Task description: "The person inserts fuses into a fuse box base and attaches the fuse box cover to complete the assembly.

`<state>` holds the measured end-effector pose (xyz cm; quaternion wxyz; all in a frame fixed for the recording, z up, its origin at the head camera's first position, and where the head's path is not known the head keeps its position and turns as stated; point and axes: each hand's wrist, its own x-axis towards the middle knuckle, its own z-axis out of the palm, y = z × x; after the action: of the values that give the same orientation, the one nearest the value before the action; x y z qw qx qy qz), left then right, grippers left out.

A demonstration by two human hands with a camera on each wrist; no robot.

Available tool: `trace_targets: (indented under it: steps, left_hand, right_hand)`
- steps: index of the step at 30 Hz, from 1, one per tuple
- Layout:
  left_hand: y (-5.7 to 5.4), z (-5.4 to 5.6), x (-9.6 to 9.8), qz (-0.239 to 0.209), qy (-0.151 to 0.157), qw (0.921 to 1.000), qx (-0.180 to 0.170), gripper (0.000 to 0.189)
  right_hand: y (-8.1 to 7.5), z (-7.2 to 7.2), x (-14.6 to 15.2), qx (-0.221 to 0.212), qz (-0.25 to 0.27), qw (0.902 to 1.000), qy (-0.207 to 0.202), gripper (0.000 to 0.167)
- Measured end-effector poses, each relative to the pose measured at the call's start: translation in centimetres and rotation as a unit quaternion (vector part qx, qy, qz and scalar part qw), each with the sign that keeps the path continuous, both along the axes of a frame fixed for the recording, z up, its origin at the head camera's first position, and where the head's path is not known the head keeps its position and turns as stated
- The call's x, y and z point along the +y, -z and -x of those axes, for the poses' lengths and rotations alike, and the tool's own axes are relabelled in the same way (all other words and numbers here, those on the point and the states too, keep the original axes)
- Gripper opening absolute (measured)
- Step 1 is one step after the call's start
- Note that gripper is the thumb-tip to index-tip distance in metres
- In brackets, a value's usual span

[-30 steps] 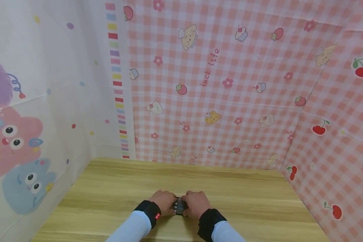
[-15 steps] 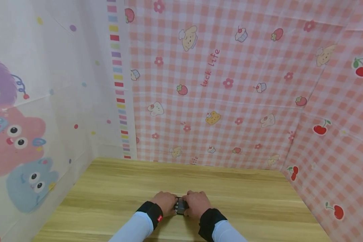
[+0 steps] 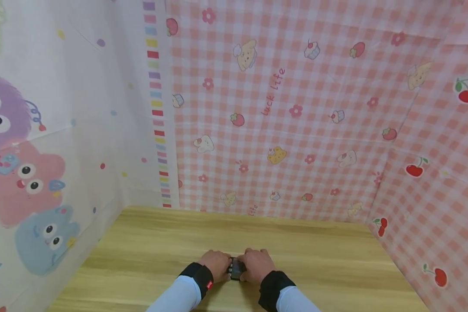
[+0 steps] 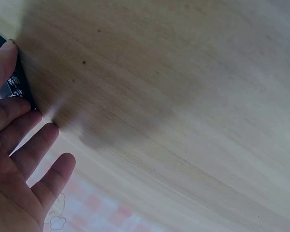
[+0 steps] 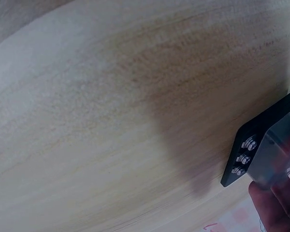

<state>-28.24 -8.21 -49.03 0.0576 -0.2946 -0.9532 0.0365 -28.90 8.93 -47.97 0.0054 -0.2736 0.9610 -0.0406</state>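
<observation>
A small black terminal block (image 3: 237,269) lies between my two hands on the wooden table. Several metal screws (image 5: 244,157) run along one end of its black base, and a clear cover (image 5: 274,153) sits over the middle. My left hand (image 3: 217,265) pinches its left end; in the left wrist view the thumb (image 4: 4,65) and index finger are at the block's edge, the other fingers spread loosely. My right hand (image 3: 258,264) holds the opposite end, with fingertips (image 5: 268,205) against the clear cover. Much of that hand falls outside the right wrist view.
The wood-grain table (image 3: 160,234) extends around both hands. Behind it hangs a pink checked cloth (image 3: 320,134), which continues along the right side (image 3: 444,225). A white cloth with cartoon figures (image 3: 89,143) lines the left side.
The head view has shifted slightly, so the whole scene sits a little lower and further right. Both hands keep the same hold on the terminal block.
</observation>
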Motion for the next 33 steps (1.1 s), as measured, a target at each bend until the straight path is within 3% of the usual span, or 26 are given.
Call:
trace_targets:
  steps: [7,18,26,33]
  left_hand:
    - [0.5,0.1,-0.1,0.0,0.005,1.0,0.001,0.028]
    - [-0.1,0.7,-0.5,-0.013,-0.013,0.9998,0.004,0.028]
    - [0.3,1.2,-1.3,-0.023,-0.021,0.9994,0.012,0.027]
    - [-0.8,1.4,-3.0,-0.03,-0.03,0.9991,-0.005,0.032]
  right_hand:
    - [0.2,-0.1,0.4,0.0,0.013,0.9998,-0.012,0.037]
    - [0.3,0.3,-0.1,0.043,-0.012,0.9988,-0.019,0.042]
    - [0.8,0.5,-0.1,0.03,0.042,0.9986,0.007,0.06]
    - [0.1,0.8,0.8,0.015,0.059,0.9978,0.028,0.065]
